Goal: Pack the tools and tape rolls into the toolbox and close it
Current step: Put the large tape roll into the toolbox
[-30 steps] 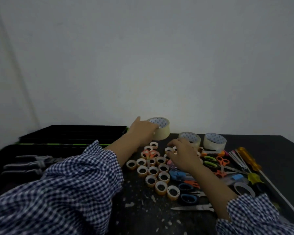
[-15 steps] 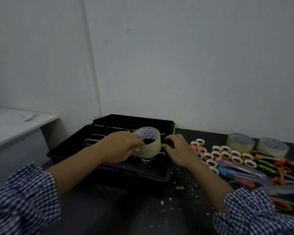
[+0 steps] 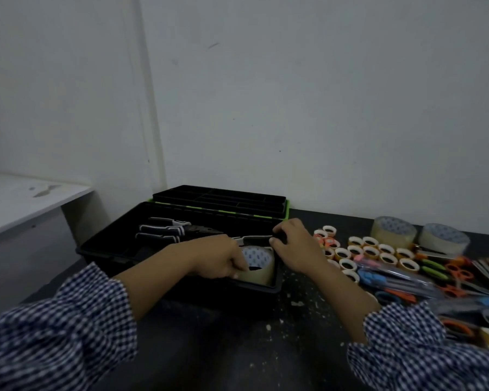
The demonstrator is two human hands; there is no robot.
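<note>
While the left hand (image 3: 218,258) grips the wide, glossy tape roll (image 3: 261,273) by its rim, the roll sits inside the near right corner of the open black plastic toolbox (image 3: 110,227), near rubber-handled pliers (image 3: 164,230). The right hand (image 3: 294,246) curls at the box's right wall; whether it pinches the rim or a tool I cannot tell. Half a second ago the roll was held above the rim; now it is down between the walls.

Black toolbox (image 3: 105,245), blue-and-white checked sleeves (image 3: 68,323)
</note>
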